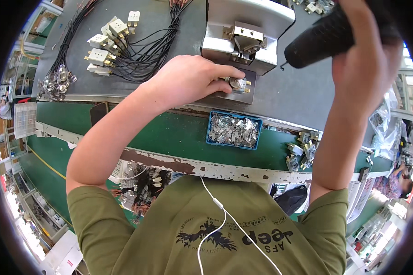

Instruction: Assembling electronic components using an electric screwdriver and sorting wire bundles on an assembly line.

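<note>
My left hand (186, 80) pinches a small round-topped metal part with brass tabs (236, 84) between thumb and forefinger. That part rests on a flat metal plate (244, 97) in front of a silver fixture (282, 13). In my right hand (369, 68) is a black electric screwdriver (319, 39), fingers wrapped round its body. Its thin bit points left, in the air to the right of the fixture and apart from the part. A metal clamp-like piece (248, 36) sits on the fixture.
A blue bin of small metal pieces (234, 131) stands on the green surface near me. Finished-looking metal parts (303, 151) are heaped to its right. White connectors (101, 56) with black wires (156, 50) lie at the left, beside clear round pieces (58, 83).
</note>
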{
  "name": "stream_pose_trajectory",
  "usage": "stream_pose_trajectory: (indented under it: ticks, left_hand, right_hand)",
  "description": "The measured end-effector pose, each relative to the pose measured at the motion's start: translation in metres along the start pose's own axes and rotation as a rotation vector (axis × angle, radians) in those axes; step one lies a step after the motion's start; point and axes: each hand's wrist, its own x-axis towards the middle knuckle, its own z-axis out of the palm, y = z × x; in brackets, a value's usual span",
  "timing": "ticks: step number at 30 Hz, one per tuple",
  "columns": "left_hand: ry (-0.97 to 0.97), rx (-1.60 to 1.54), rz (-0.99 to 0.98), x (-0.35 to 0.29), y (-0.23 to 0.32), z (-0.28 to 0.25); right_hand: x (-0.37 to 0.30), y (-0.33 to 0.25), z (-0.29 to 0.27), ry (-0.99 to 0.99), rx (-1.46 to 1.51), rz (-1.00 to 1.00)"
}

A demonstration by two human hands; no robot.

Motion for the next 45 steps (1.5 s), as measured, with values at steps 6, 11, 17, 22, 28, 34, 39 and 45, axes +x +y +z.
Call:
stream_pose_trajectory:
  ticks: [6, 11, 17, 22, 28, 34, 39, 45]
  left_hand:
    - [0.054, 0.020, 0.041, -0.006, -0.001, 0.002]
    - [0.059, 0.047, 0.044, -0.008, 0.001, 0.005]
    - [-0.001, 0.089, 0.003, -0.005, 0.002, 0.003]
    - [0.051, 0.076, 0.029, -0.007, -0.002, 0.008]
    - [0.054, 0.076, 0.027, -0.007, -0.001, 0.007]
    - [0.078, 0.067, 0.049, -0.010, -0.006, 0.010]
    - [0.060, 0.016, 0.048, -0.008, -0.004, 0.008]
    - [0.048, 0.026, 0.059, -0.009, -0.006, 0.007]
  right_hand:
    - [-0.016, -0.025, 0.009, 0.006, 0.050, 0.062]
    - [-0.022, -0.025, 0.010, 0.028, 0.082, 0.129]
    - [-0.030, -0.022, 0.036, 0.044, 0.124, 0.213]
    - [-0.035, -0.022, 0.036, 0.061, 0.140, 0.267]
    - [-0.041, -0.022, 0.041, 0.002, 0.007, 0.262]
    - [-0.041, -0.021, 0.056, -0.055, 0.043, 0.384]
    - [-0.028, -0.022, 0.034, -0.096, 0.325, 0.199]
    - [-0.027, -0.003, 0.039, -0.139, 0.365, 0.118]
